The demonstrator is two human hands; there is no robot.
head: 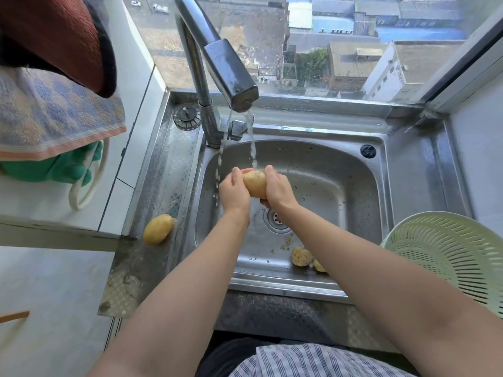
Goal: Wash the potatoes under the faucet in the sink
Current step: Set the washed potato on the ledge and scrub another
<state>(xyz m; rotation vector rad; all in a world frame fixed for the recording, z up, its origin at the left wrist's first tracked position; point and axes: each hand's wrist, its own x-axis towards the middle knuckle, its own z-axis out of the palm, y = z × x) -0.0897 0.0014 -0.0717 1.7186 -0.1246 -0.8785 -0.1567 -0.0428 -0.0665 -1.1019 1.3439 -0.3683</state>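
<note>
- A pale green slotted plastic colander (449,254) sits at four o'clock, just right of the stainless steel sink (340,186).
- Two soil-flecked potatoes (300,256) lie in the basin at five o'clock, partly hidden by the right forearm.
- A yellow oval potato (158,229) rests on the sink's left ledge at eight o'clock.
- At the centre, the left hand (234,193) and right hand (277,189) both clasp a wet yellow potato (255,183) above the round drain (276,219).
- From twelve o'clock, the chrome faucet (217,63) pours running water (251,142) onto the held potato's far end.

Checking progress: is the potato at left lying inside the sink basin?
No, the potato lies on the steel ledge beside the sink basin, outside it.
</note>
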